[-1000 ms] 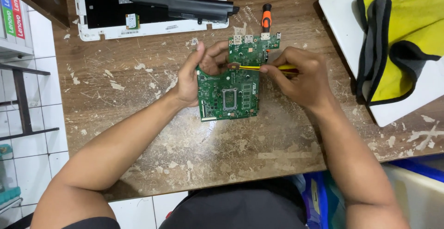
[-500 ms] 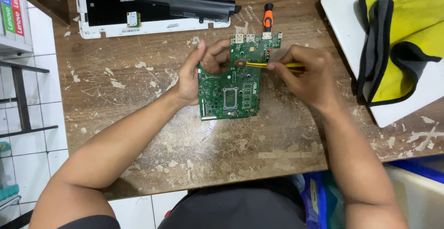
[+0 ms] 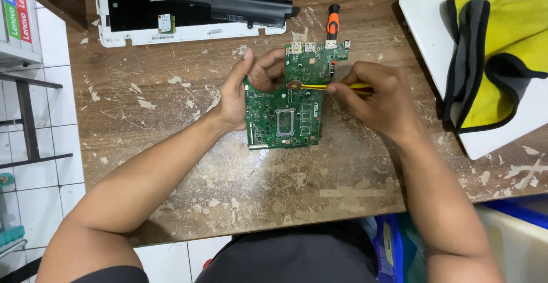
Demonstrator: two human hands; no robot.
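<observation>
A green laptop motherboard (image 3: 283,117) lies on the worn wooden table (image 3: 228,180). My left hand (image 3: 245,86) grips the board's upper left edge, thumb and fingers curled around it. My right hand (image 3: 379,97) pinches a thin yellow-handled tool (image 3: 334,86) whose tip rests on a small round copper-coloured part (image 3: 294,85) near the board's upper middle. The tool lies nearly level, pointing left.
An opened white laptop base (image 3: 188,29) with a long black battery (image 3: 228,6) sits at the table's far edge. An orange-and-black screwdriver (image 3: 332,23) lies just beyond the board. At right, a yellow and grey cloth (image 3: 502,60) rests on a white panel (image 3: 496,134).
The board and both hands have shifted slightly up and to the right on the table. The tool tip stays at the round part.
</observation>
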